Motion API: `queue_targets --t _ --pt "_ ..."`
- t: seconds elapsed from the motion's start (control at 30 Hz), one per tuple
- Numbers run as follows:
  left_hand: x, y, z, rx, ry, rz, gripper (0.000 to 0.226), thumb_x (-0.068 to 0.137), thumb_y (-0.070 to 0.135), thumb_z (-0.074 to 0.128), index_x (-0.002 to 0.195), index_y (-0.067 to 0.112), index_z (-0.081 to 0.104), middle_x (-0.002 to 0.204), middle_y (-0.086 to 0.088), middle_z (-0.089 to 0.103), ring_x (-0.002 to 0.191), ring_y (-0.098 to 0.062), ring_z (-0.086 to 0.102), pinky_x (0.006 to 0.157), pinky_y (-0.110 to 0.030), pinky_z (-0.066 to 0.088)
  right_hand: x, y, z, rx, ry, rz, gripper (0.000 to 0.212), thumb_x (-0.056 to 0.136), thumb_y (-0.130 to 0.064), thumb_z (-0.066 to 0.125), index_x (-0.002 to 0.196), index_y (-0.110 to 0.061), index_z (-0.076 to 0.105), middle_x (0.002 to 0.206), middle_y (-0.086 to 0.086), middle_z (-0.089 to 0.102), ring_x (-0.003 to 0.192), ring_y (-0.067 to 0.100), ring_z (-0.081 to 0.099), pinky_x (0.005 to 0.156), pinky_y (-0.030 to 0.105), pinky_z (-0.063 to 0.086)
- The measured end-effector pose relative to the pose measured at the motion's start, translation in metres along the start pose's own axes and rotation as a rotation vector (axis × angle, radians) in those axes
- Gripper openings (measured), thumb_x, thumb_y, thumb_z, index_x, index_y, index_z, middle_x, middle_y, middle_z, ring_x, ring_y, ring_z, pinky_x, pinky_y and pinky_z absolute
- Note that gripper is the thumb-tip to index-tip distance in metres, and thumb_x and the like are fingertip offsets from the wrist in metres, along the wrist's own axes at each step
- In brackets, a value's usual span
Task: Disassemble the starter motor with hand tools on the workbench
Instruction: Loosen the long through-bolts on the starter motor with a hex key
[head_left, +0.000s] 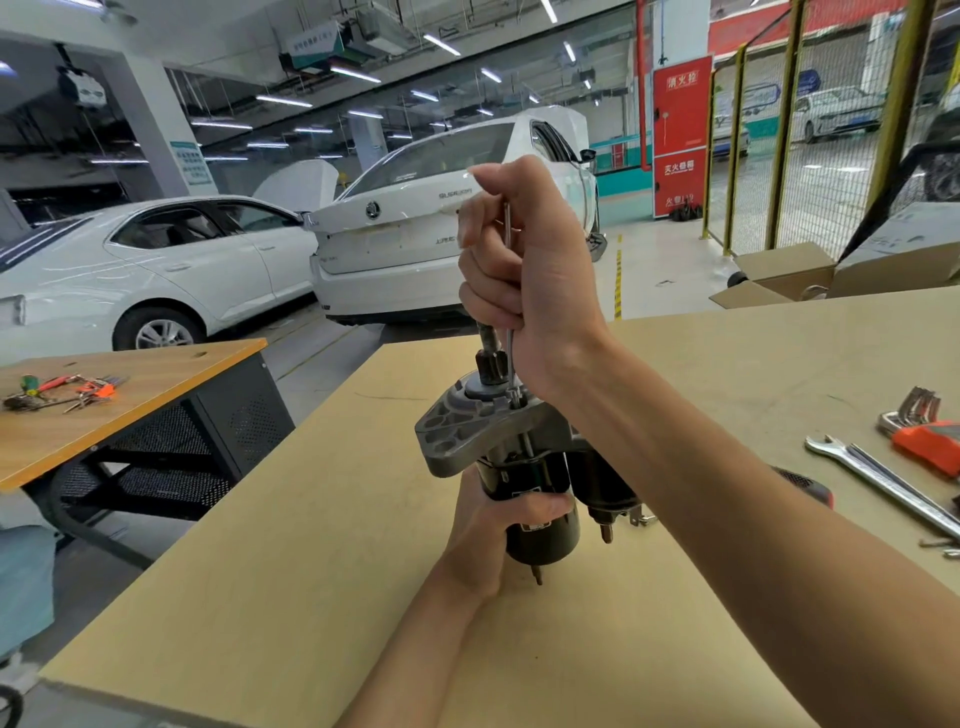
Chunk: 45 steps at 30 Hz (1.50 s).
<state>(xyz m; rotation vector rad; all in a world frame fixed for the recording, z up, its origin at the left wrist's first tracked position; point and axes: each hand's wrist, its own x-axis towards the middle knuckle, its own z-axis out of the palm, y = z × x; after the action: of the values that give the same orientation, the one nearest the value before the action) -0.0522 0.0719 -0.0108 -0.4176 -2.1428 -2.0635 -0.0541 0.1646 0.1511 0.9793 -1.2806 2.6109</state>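
The starter motor (524, 467) stands upright mid-bench (311, 545), nose up. The left hand (498, 530) grips its black body. At 12 o'clock above, the right hand (524, 280) clenches a thin metal tool (509, 358), probably a hex key. Spanner (883, 478) at 3 o'clock.

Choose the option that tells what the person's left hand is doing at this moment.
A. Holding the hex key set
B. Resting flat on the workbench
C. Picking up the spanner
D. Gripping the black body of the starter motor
D: the left hand wraps its fingers round the black body of the starter motor, holding it upright on the workbench.
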Motion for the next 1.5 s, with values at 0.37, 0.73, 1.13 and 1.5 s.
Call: queue_targets --t 0.37,0.73,1.13,1.5 --pt "0.001 0.0 -0.001 0.035 -0.006 -0.051 0.081 0.039 0.035 0.076 0.112 0.0 0.063 0.107 -0.02 0.07 0.109 -0.039 0.062 0.094 -0.052 0.052 -0.007 0.002 0.008 -0.128 0.106 -0.206 0.046 0.102 -0.014 0.048 0.057 -0.015 0.039 0.045 -0.007 0.027 0.036 0.007 0.021 0.035 0.017 0.022" --pt "0.003 -0.015 -0.006 -0.13 -0.08 -0.204 0.072 0.035 0.026 0.079 0.104 0.022 0.057 0.078 0.015 0.076 0.078 -0.005 0.074 0.064 -0.019 0.056 -0.008 0.005 0.01 -0.069 0.078 -0.149 0.046 0.105 -0.024 0.033 0.064 -0.009 0.048 0.044 -0.006 0.026 0.038 0.01 0.016 0.037 0.02 0.016" --pt "-0.003 0.011 0.005 0.038 0.012 -0.039 0.065 0.036 0.036 0.073 0.095 0.01 0.066 0.105 -0.029 0.066 0.107 -0.047 0.06 0.098 -0.061 0.047 -0.003 0.009 0.005 -0.005 0.125 -0.078 0.043 0.11 -0.032 0.028 0.087 -0.008 0.055 0.042 -0.007 0.031 0.033 0.006 0.02 0.034 0.016 0.02" --pt "0.003 -0.014 -0.006 -0.165 -0.083 -0.195 0.07 0.038 0.029 0.081 0.104 0.021 0.059 0.082 0.015 0.076 0.082 -0.005 0.074 0.067 -0.019 0.057 -0.005 0.016 0.003 -0.084 0.097 -0.054 0.02 0.097 -0.02 0.063 0.11 -0.006 0.069 0.046 -0.006 0.029 0.037 0.008 0.019 0.036 0.017 0.021"
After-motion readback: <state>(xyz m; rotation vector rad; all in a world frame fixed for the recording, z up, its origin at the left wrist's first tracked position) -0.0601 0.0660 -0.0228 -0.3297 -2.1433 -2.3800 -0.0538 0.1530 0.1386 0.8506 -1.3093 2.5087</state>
